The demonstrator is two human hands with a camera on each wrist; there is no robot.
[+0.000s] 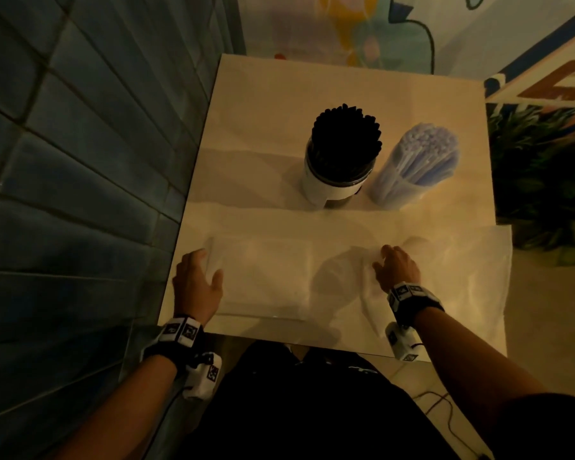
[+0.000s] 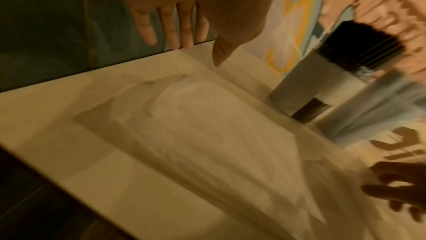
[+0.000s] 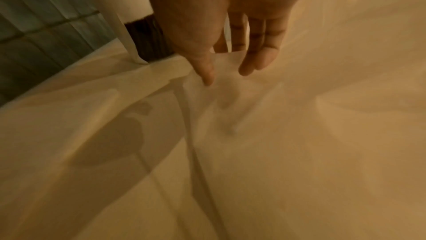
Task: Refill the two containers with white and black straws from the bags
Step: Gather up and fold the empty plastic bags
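— Clear, thin plastic, that's all the bags [image 1: 312, 277] are; they lie flat along the near edge of the worktop [image 1: 263, 127], one overlapping the other as far as I can make out, and they look empty or close to it.

— And the straws?

— The black straws [image 1: 346, 134] stand packed in the white-banded container [image 1: 326, 187] at the middle of the worktop. The white straws [image 1: 425, 151] are just beside it on the right, in a clear container [image 1: 392, 194] or sleeve; I can't tell which.

— What are the hands doing?

— The left hand [image 1: 196, 283] rests at the left end of the film, its grip spread and loose. The right hand [image 1: 395, 270] is on the film further along, fingers [image 3: 258, 58] straight, thumb tip brushing a crease. Neither pinches anything.

— How would that film handle?

— Light as air, I'd say, floppy and slick. Flat palms will only slide over it. Better to pinch a crease or the open mouth, where the plastic stands up a little, and lift from there. The straws themselves look stiff but light; a loose bundle would splay, so take them round the middle.
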